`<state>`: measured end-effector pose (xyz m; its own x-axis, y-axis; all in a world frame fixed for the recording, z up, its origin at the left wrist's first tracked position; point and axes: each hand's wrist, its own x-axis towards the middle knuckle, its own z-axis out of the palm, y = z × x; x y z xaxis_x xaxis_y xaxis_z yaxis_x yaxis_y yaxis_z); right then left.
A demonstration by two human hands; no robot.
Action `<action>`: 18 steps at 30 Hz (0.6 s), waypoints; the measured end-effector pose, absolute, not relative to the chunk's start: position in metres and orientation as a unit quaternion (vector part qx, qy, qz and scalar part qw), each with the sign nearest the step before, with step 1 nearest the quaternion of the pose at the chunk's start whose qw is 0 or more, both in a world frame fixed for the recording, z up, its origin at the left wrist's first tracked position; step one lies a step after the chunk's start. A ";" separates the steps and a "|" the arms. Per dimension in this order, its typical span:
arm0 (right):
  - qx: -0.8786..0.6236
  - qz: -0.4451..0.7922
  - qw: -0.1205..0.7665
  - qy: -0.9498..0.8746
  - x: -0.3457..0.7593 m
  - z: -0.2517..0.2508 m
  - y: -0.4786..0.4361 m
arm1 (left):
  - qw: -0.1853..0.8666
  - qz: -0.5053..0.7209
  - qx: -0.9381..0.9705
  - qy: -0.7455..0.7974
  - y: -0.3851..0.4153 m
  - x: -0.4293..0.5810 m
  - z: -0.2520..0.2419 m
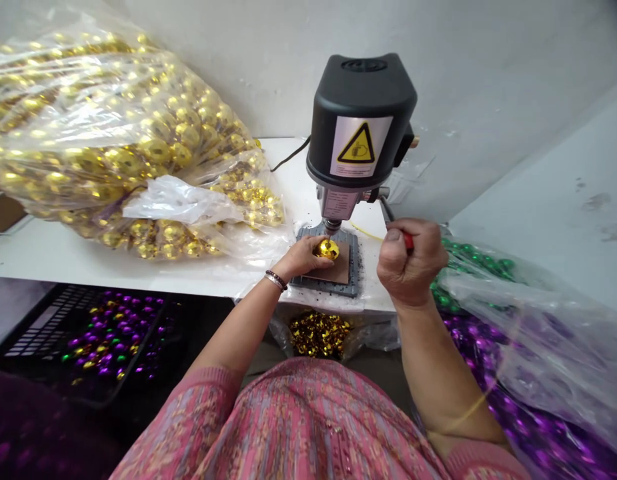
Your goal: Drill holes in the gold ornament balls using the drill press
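A shiny gold ball (329,249) sits on a brown board (341,270) over the grey base (357,280) of a small drill press (361,93). My left hand (308,257) grips the ball from its left side, thumb and fingers around it. Just above the ball is the drill chuck (331,225); whether the bit touches the ball I cannot tell. My right hand (411,260) is wrapped round the red-ended feed lever (408,241) at the press's right side. Dark crumbs lie scattered around the base.
A big clear bag of gold balls (153,147) fills the left of the white table (33,257). Below the front edge hangs an open bag of gold pieces (321,333). A black crate (43,333) with purple, gold and green balls stands lower left. Bags of green (481,260) and purple balls (533,427) lie right.
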<state>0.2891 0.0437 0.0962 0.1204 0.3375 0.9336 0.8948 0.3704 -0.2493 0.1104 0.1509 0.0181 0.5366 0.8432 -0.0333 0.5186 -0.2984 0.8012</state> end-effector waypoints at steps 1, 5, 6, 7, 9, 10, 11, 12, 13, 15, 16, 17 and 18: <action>-0.502 -0.253 0.560 -0.609 0.288 0.094 0.045 | 0.401 0.206 0.780 0.435 0.151 0.110 0.017; -0.517 -0.247 0.590 -0.569 0.282 0.086 0.048 | 0.420 0.213 0.774 0.424 0.153 0.111 0.012; -0.519 -0.243 0.597 -0.562 0.281 0.085 0.048 | 0.423 0.211 0.774 0.422 0.153 0.111 0.011; -0.517 -0.241 0.603 -0.558 0.280 0.084 0.049 | 0.424 0.208 0.774 0.422 0.154 0.111 0.010; -0.506 -0.248 0.611 -0.556 0.279 0.084 0.049 | 0.421 0.201 0.776 0.423 0.154 0.111 0.009; -0.502 -0.253 0.614 -0.553 0.279 0.084 0.049 | 0.419 0.199 0.778 0.424 0.154 0.111 0.008; -0.501 -0.258 0.617 -0.550 0.278 0.084 0.050 | 0.418 0.198 0.779 0.423 0.154 0.112 0.008; -0.501 -0.259 0.620 -0.545 0.278 0.084 0.050 | 0.416 0.198 0.781 0.422 0.154 0.112 0.008; -0.504 -0.257 0.624 -0.539 0.278 0.083 0.050 | 0.415 0.199 0.781 0.421 0.154 0.112 0.008; -0.498 -0.252 0.632 -0.537 0.277 0.080 0.051 | 0.418 0.204 0.779 0.420 0.154 0.112 0.008; -0.491 -0.251 0.635 -0.541 0.276 0.077 0.051 | 0.421 0.207 0.778 0.418 0.155 0.112 0.008; -0.481 -0.251 0.637 -0.548 0.276 0.074 0.051 | 0.423 0.211 0.778 0.415 0.155 0.112 0.008; -0.472 -0.252 0.637 -0.555 0.276 0.072 0.051 | 0.424 0.216 0.778 0.410 0.155 0.112 0.008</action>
<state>0.2755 0.0510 0.0720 0.2564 0.2025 0.9451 0.8451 0.4276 -0.3209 0.1121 0.1548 0.0077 0.5711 0.8208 -0.0114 0.4552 -0.3050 0.8365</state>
